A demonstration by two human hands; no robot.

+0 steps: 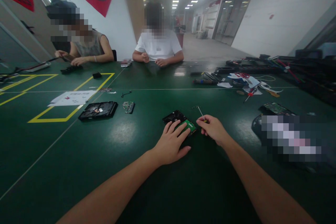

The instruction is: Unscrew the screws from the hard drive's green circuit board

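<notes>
A black hard drive [175,115] with a green circuit board [189,124] on its near right part lies on the green table. My left hand [172,143] rests over the drive's near side, fingers spread across the board and thumb stretched out to the right. Just right of the drive, my right hand [211,128] has its fingers closed round the handle of a screwdriver [200,111]. The shaft points up and away to the left. Near its tip lie several tiny screws [194,107]. Part of the drive is hidden under my left fingers.
A black drive casing [98,110], a small circuit board [128,107] and a white paper sheet [72,98] lie to the left. At the right are a dark bag [288,140], another board [278,108], tools and cables [210,77]. Two people sit across the table [78,157].
</notes>
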